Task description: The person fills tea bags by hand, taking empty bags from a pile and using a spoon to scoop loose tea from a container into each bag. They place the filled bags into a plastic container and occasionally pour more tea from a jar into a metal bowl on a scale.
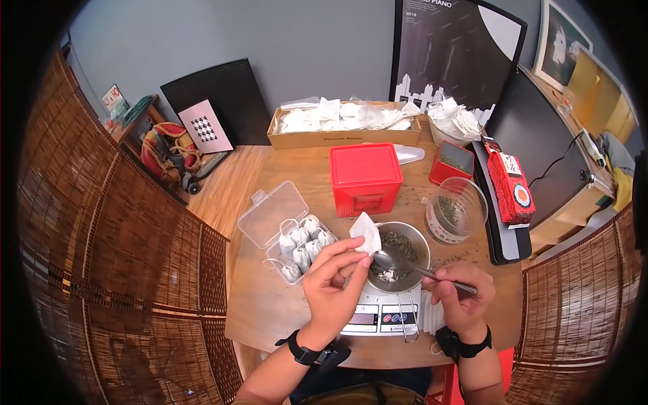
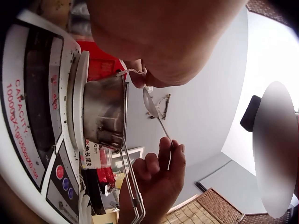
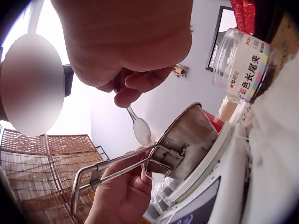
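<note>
My left hand point(image 1: 334, 280) pinches a small white tea bag point(image 1: 365, 233) over the left rim of a metal cup point(image 1: 426, 251). In my right hand point(image 1: 463, 293) is a metal spoon point(image 1: 432, 273), gripped by its handle. Its bowl point(image 1: 385, 259) is at the lower edge of the bag, above the cup. Dried green leaves point(image 1: 399, 244) lie in the cup, which stands on a white digital scale point(image 1: 364, 329). The cup's wire handle point(image 2: 132, 186) sticks out toward me. The left wrist view shows the spoon close to the left fingertips.
Filled drawstring bags point(image 1: 300, 246) sit in an open clear plastic box point(image 1: 270, 223) at left. Behind the cup stands a red tin point(image 1: 366, 179). A clear jar point(image 1: 455, 210) and an open red tin point(image 1: 451, 162) stand at right. A cardboard box point(image 1: 344, 138) holds white bags at the back.
</note>
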A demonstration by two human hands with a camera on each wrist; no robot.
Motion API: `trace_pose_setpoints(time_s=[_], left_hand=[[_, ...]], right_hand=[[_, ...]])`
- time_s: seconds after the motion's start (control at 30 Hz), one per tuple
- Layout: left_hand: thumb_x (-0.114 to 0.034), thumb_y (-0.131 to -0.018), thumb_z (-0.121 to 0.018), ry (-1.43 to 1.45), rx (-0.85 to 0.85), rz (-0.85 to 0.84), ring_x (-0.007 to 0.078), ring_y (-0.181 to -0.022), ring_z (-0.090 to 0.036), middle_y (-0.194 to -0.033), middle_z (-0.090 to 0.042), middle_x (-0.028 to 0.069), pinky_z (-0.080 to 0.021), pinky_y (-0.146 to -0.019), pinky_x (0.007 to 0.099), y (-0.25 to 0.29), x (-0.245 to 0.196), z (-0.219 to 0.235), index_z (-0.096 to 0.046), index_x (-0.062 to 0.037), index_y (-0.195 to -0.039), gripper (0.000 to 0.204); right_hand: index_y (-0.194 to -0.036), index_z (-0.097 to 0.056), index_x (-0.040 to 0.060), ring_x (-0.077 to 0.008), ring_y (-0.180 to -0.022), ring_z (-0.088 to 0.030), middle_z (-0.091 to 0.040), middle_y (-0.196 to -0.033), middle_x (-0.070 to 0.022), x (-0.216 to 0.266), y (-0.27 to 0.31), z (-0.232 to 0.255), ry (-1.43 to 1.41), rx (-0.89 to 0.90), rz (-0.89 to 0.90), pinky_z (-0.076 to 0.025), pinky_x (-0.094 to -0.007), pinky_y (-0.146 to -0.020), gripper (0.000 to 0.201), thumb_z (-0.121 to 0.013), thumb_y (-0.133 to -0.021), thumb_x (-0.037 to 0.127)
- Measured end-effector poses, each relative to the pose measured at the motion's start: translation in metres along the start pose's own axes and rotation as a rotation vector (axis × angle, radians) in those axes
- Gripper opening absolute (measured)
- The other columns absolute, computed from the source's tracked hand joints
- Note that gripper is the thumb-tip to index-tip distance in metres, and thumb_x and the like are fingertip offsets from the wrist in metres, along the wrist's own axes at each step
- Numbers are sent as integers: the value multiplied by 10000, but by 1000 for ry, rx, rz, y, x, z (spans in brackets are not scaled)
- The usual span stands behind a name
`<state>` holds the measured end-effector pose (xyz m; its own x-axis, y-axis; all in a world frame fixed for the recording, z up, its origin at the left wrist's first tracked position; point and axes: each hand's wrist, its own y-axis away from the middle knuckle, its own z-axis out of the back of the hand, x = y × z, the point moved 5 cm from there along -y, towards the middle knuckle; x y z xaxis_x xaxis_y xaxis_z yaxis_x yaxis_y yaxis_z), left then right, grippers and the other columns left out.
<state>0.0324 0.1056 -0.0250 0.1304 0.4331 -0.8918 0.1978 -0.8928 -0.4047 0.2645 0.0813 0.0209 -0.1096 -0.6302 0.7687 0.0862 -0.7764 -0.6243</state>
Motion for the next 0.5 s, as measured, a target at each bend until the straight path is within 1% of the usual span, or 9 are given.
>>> trace_pose_setpoints(time_s=[0.07,0.13,0.2,0.23,0.3,0.33,0.4,0.5], left_hand=[[136,-984,-719,-16,21,-19,176,-1143,-726,-1383,-670,195,-626,-927,258,1,-1,0,-766,78,-1173,203],[136,-988,-715,-18,17,-17,176,-1153,-723,-1386,-671,192,-621,-939,261,1,-1,0,-763,78,-1189,215],[135,-991,-710,-21,11,-20,176,-1162,-720,-1389,-671,189,-616,-951,264,0,-2,-1,-760,77,-1206,228],[134,-993,-708,-2,-3,-14,173,-1169,-716,-1390,-674,188,-612,-945,258,0,-3,-2,-758,75,-1224,244],[133,-995,-706,16,-16,-7,170,-1175,-713,-1392,-676,186,-609,-938,253,-1,-3,-1,-756,73,-1243,260],[134,-995,-707,9,-11,5,170,-1180,-711,-1396,-676,188,-610,-935,251,0,-2,0,-758,70,-1251,269],[134,-994,-708,4,-3,18,170,-1185,-710,-1400,-677,189,-611,-932,249,0,-1,0,-760,68,-1260,279],[135,-990,-711,-38,19,36,178,-1193,-711,-1404,-678,190,-613,-928,246,1,0,1,-768,65,-1252,277]], right_hand=[[-1091,-730,-58,-128,-628,-706,-797,-946,-206,0,0,-1,12,-15,7,-551,-249,-553,92,-708,-1011,-20],[-1085,-732,-57,-124,-625,-706,-797,-940,-206,1,1,1,21,-30,16,-552,-248,-555,91,-717,-1004,-18],[-1078,-742,-52,-150,-663,-737,-797,-925,-208,1,2,1,-8,12,-10,-574,-260,-589,100,-737,-992,0],[-1078,-742,-52,-150,-663,-737,-797,-925,-208,1,1,0,-10,14,-9,-574,-260,-589,100,-737,-992,0],[-1073,-753,-49,-190,-717,-774,-797,-896,-198,2,0,-2,0,18,20,-600,-279,-638,120,-766,-975,20],[-1073,-753,-49,-190,-717,-774,-797,-896,-198,3,0,-2,-1,16,19,-600,-279,-638,120,-766,-975,20],[-1074,-762,-43,-225,-775,-803,-803,-887,-188,3,1,-2,71,36,9,-616,-294,-682,133,-784,-964,28],[-1079,-771,-30,-240,-777,-812,-809,-881,-171,5,-1,-2,100,24,26,-626,-303,-679,142,-801,-952,26]])
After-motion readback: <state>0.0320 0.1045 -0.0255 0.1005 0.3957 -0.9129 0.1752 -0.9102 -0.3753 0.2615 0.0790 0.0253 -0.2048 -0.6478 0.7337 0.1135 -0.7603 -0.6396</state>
